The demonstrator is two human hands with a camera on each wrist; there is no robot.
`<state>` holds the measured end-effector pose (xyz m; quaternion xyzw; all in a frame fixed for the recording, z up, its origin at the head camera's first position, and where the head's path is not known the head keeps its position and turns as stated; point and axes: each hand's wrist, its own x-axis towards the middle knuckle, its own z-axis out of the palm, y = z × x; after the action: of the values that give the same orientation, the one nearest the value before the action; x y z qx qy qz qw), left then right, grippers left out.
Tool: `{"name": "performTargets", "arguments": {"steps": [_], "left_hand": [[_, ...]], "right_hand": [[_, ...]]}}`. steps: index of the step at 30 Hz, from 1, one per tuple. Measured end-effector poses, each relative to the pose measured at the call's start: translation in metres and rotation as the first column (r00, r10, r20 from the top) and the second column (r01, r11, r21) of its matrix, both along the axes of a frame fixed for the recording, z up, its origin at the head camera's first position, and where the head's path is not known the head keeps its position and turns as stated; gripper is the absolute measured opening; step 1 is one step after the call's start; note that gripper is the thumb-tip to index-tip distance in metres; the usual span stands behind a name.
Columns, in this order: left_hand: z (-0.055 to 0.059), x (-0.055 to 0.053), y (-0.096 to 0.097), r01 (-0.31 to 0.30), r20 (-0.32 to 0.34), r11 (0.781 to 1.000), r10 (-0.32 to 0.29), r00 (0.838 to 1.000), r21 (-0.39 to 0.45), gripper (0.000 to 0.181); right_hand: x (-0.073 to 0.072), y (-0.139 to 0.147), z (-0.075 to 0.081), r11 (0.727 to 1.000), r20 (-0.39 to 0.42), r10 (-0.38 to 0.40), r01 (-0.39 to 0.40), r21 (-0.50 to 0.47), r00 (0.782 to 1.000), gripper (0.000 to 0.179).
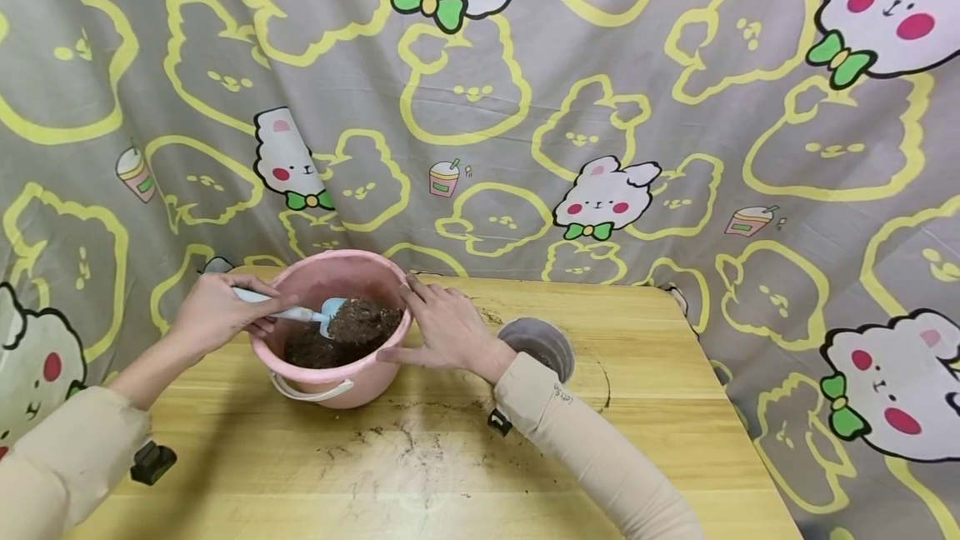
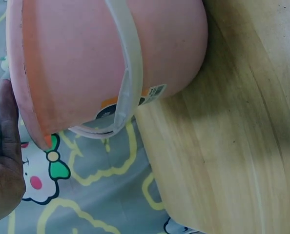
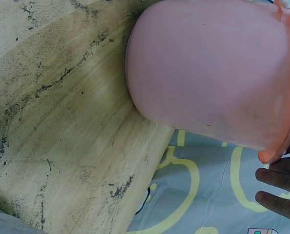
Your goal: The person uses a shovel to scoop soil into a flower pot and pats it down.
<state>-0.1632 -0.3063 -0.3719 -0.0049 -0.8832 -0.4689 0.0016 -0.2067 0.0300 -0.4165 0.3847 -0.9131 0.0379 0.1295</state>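
Note:
In the head view a pink bucket (image 1: 367,386) with a white handle (image 1: 311,392) stands on the wooden table, dark soil (image 1: 311,348) inside it. My left hand (image 1: 221,315) grips the light blue handle of a small garden trowel (image 1: 300,314) over the bucket's left rim. Heaped soil (image 1: 365,322) covers most of the trowel's blade, within the bucket. My right hand (image 1: 446,327) touches the right side of the bucket's rim, thumb and fingers spread apart. In the right wrist view its fingers (image 3: 277,180) look fairly straight beside the rim.
A grey pot (image 1: 536,340) stands right of the bucket, partly behind my right forearm. Loose soil crumbs (image 1: 408,440) are scattered over the table (image 1: 645,457). A patterned curtain (image 1: 480,165) hangs close behind the table and at its sides.

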Motion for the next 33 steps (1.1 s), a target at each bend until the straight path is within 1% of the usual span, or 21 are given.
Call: {"name": "performTargets", "arguments": {"steps": [4,8,11,18,22,29,30,33], "left_hand": [[-0.0006,0.0001,-0.0024,-0.004,0.014,0.999,0.004,1.000,0.045,0.045],[-0.0008,0.0009,-0.0045,-0.010,0.006,0.999,0.009,1.000,0.039,0.045],[-0.0006,0.0021,-0.0046,-0.016,-0.001,0.999,0.016,1.000,0.043,0.043],[-0.0021,0.0056,-0.0031,-0.022,-0.008,0.996,0.023,1.000,0.092,0.034],[-0.0029,0.0065,-0.0028,-0.024,-0.006,0.995,0.025,1.000,0.101,0.035],[0.0023,0.0075,-0.0019,-0.051,-0.005,0.996,0.051,0.999,0.069,0.043],[0.0032,0.0078,-0.0015,-0.054,-0.005,0.996,0.054,0.999,0.066,0.042],[0.0056,0.0085,0.0001,-0.048,-0.006,0.994,0.049,0.999,0.094,0.036]], "right_hand": [[0.0002,0.0001,0.0003,1.000,0.008,-0.005,0.005,0.003,1.000,0.106],[0.0007,0.0001,0.0007,1.000,0.019,-0.009,0.009,0.010,1.000,0.108],[0.0012,0.0002,0.0008,1.000,0.025,-0.010,0.010,0.014,1.000,0.109],[0.0019,0.0000,-0.0001,1.000,0.020,-0.008,0.008,0.014,1.000,0.108],[0.0019,-0.0002,-0.0004,1.000,0.020,-0.006,0.006,0.013,1.000,0.109],[0.0000,0.0004,0.0012,1.000,0.021,0.000,-0.001,0.023,1.000,0.107],[-0.0002,0.0008,0.0016,1.000,0.020,0.005,-0.006,0.026,1.000,0.107],[-0.0002,0.0031,0.0021,0.999,0.020,0.018,-0.019,0.037,1.000,0.108]]}}
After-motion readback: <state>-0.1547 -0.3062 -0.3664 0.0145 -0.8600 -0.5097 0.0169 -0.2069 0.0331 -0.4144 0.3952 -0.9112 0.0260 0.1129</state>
